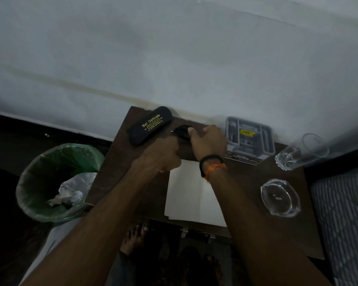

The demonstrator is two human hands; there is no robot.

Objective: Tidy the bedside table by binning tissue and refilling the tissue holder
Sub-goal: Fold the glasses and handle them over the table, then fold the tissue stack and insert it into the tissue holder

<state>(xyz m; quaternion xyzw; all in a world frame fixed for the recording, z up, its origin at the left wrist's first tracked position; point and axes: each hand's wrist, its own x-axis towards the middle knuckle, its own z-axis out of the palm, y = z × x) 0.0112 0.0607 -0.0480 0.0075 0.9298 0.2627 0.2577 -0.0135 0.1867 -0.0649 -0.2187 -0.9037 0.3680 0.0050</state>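
Note:
A small dark round tissue holder [183, 131] sits near the back of the brown bedside table [262, 174]. My left hand [162, 153] and my right hand [209, 141] both close around it, one on each side, so most of it is hidden. A stack of flat white tissue sheets [191, 195] lies on the table just under my wrists. Left of the table stands a bin [56, 182] with a green liner, and crumpled white tissue [70, 193] lies inside it.
A black spectacle case [150, 125] lies at the table's back left. A grey boxed organiser [249, 138] leans on the wall. A clear glass [300, 152] lies on its side at the right, with a glass ashtray [280, 197] in front. A striped mattress [343, 219] borders the right.

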